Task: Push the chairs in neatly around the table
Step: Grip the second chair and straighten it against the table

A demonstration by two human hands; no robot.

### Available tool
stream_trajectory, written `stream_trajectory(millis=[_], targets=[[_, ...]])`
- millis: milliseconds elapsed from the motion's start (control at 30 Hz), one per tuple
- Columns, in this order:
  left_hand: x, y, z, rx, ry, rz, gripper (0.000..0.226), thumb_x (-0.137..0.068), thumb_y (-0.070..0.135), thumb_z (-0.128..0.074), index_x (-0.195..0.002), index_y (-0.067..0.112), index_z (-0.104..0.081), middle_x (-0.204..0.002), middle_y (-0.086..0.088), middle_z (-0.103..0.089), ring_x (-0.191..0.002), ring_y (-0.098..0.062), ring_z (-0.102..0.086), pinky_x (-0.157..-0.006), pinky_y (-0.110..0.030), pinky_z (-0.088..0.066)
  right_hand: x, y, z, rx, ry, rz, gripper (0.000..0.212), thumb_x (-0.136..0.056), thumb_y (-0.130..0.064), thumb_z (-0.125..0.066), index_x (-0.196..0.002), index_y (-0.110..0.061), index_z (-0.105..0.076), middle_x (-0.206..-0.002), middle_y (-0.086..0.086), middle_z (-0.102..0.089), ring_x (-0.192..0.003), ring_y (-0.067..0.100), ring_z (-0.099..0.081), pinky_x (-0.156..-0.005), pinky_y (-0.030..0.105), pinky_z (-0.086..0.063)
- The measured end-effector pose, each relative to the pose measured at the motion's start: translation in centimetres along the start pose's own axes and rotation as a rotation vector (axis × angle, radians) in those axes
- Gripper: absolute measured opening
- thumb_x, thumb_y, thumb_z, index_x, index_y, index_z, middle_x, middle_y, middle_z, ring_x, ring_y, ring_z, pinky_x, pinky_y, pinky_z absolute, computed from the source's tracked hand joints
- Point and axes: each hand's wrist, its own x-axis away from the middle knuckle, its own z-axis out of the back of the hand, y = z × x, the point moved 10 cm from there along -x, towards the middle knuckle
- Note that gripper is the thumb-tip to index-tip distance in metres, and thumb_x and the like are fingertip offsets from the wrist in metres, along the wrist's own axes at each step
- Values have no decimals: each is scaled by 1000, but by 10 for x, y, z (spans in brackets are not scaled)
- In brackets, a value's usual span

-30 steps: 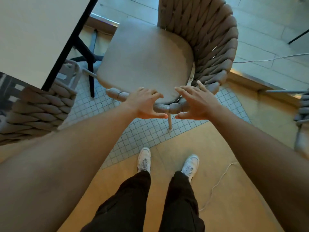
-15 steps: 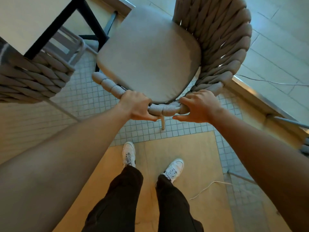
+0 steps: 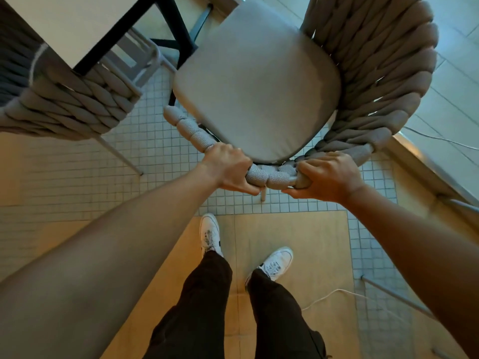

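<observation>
A grey chair with a thick woven rope back and a flat seat cushion (image 3: 256,86) stands in front of me, right of the table (image 3: 77,24), whose pale top with a black edge fills the upper left corner. My left hand (image 3: 228,169) and my right hand (image 3: 329,177) both grip the chair's padded rope rail, side by side at its near edge. The chair's thin near leg shows just below that rail, between my hands. A second woven chair (image 3: 64,110) sits partly under the table at the left.
The table's black legs (image 3: 181,35) stand just left of the chair seat. A raised metal floor strip (image 3: 425,167) runs diagonally at the right. A white cable (image 3: 331,294) lies on the floor behind my feet. Another chair's thin leg (image 3: 394,294) shows at lower right.
Both hands went from open above the rail to closed around it. The chair now looks closer to the table leg, and my feet have stepped.
</observation>
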Motion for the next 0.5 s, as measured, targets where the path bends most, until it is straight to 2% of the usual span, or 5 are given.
stream_trajectory(millis=[200,333,400,467,500], targets=[[-2,-11,-3,-11,32,-26,85,-63,96,-26,-71,22,-66,-59,7,-57,-58,-19,-61,-63,-32,-54,-8,-3,2,21,81,-4,70,-91,-79,-47,-77,-14,-68,-64,3,-67,-49,21,-61,-48,29,-46],[-9,-30,5,5,67,-4,84,-65,95,-24,-72,23,-67,-61,8,-58,-57,-17,-60,-58,-28,-48,-28,9,2,16,75,-48,70,-96,-76,-40,-74,-15,-67,-61,1,-64,-48,20,-59,-48,30,-45],[-14,-42,6,5,61,13,82,-67,95,-26,-75,24,-67,-63,8,-60,-58,-16,-60,-60,-30,-50,-42,17,3,-25,92,-101,66,-100,-71,-37,-73,-16,-64,-60,1,-63,-48,21,-58,-48,29,-43],[-13,-50,6,17,71,27,80,-71,94,-28,-80,26,-69,-68,8,-63,-61,-15,-60,-66,-34,-52,-49,22,7,-64,149,-188,60,-104,-62,-39,-70,-18,-61,-59,1,-61,-48,22,-57,-53,29,-40],[-11,-51,7,29,100,36,79,-73,93,-29,-83,26,-70,-71,8,-65,-64,-16,-61,-71,-36,-51,-50,23,9,-73,181,-233,57,-104,-58,-41,-71,-18,-62,-62,2,-64,-53,24,-61,-60,32,-44]])
